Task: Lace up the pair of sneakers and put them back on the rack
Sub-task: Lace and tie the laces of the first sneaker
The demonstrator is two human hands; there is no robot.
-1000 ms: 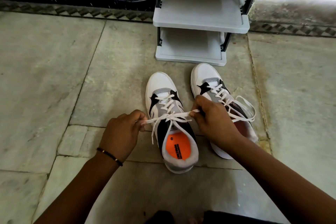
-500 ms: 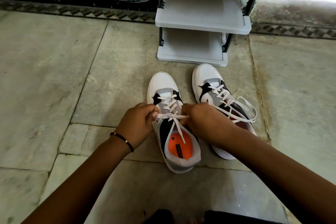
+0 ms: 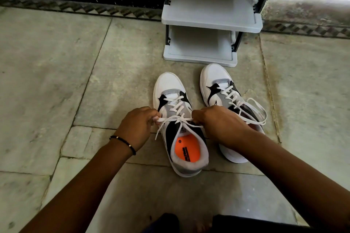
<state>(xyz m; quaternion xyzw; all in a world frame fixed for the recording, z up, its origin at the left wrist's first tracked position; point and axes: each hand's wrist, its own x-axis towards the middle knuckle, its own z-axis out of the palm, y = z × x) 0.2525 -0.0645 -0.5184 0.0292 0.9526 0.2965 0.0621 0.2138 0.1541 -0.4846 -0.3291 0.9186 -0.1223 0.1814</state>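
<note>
Two white, grey and black sneakers stand on the stone floor, toes toward the rack. The left sneaker (image 3: 170, 89) shows an orange insole, and its white lace (image 3: 176, 119) is stretched sideways across the tongue. My left hand (image 3: 139, 125) pinches the lace's left part, and my right hand (image 3: 219, 125) pinches the right part. A loose lace end hangs down at the left side of the shoe. The right sneaker (image 3: 216, 75) has its lace tied in loose loops; its heel is hidden behind my right wrist.
A grey shoe rack (image 3: 210, 19) with black posts stands just beyond the sneakers, its two visible shelves bare. A dark wall base and patterned border (image 3: 75, 5) run along the back. Stone floor slabs spread to both sides. My dark-clothed legs show at the bottom edge.
A second ago my hands were spread wide with the lace pulled taut. They came together over the tongue, and now sit slightly apart again with the lace drawn between them.
</note>
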